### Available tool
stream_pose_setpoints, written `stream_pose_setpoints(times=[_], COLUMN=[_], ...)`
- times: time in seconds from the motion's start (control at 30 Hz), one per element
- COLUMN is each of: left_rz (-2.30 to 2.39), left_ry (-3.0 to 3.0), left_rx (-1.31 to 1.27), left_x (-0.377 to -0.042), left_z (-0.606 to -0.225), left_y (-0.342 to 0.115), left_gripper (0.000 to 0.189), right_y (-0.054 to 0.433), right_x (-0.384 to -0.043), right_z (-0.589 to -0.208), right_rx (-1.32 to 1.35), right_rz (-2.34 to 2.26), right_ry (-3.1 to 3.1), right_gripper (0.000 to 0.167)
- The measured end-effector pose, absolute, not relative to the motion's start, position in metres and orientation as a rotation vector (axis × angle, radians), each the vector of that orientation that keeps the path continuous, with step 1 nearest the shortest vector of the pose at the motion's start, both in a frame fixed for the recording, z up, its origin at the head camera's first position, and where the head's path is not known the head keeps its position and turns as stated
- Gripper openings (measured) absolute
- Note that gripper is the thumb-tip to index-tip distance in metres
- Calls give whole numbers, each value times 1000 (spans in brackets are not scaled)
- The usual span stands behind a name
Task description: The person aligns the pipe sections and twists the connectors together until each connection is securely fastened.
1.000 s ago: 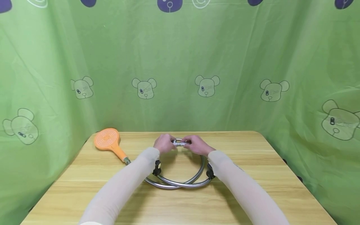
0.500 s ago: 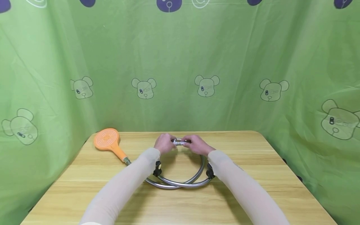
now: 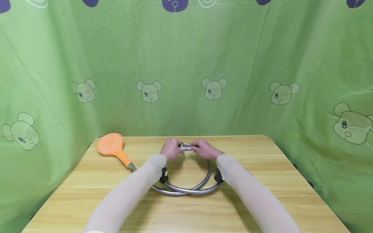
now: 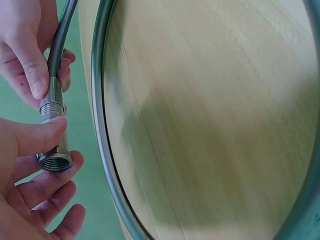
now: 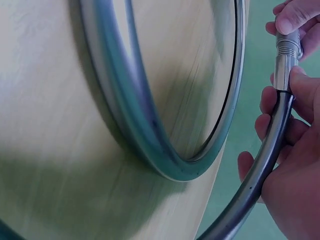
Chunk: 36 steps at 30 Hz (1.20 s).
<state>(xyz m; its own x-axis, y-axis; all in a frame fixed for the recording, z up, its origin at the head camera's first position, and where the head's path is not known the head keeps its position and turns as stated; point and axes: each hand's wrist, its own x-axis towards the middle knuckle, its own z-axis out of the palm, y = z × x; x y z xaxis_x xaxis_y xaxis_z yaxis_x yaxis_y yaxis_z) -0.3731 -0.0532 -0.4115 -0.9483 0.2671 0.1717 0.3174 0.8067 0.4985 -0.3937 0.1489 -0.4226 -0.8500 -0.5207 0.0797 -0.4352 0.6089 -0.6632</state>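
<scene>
At the far side of the table my left hand [image 3: 171,149] pinches a silver threaded metal fitting [image 4: 56,156] between thumb and fingers; its open end shows inner threads. My right hand [image 3: 206,149] grips the end of the grey shower hose [image 5: 267,150] just behind its metal sleeve [image 5: 283,72]. Fitting and sleeve meet end to end, with a ringed section between them. From there the hose loops over the table and crosses itself nearer the front. Its other end joins an orange shower head [image 3: 110,144], which lies face up at the far left.
Hose loops lie on the wooden table [image 3: 186,213] below both forearms. Black wrist cameras [image 3: 163,176] hang under the sleeves, close to the hose. A green curtain [image 3: 180,113] with bear prints stands behind the table and along both sides.
Both hands stay in the same place with the fitting and hose end between them; only slight shifts of the hands show. The shower head and hose loops lie still.
</scene>
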Motion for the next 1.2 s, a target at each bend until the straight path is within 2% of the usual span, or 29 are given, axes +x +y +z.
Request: stream_pose_setpoints(times=[0.27, 0.93, 1.2], left_rz=[-950, -1155, -1092], left_ry=[-2923, -3003, -2956], left_rx=[-475, -478, -485], left_x=[-375, -376, -378], left_z=[-410, -401, -404], left_y=[-55, -63, -61], left_gripper=[26, 30, 22], right_y=[146, 142, 143], right_x=[-391, -385, -388], right_z=[-420, -419, -418], right_rx=[-786, -694, -711], right_rz=[-1080, -1179, -1170], right_ry=[2749, 2806, 2780], right_gripper=[16, 16, 17])
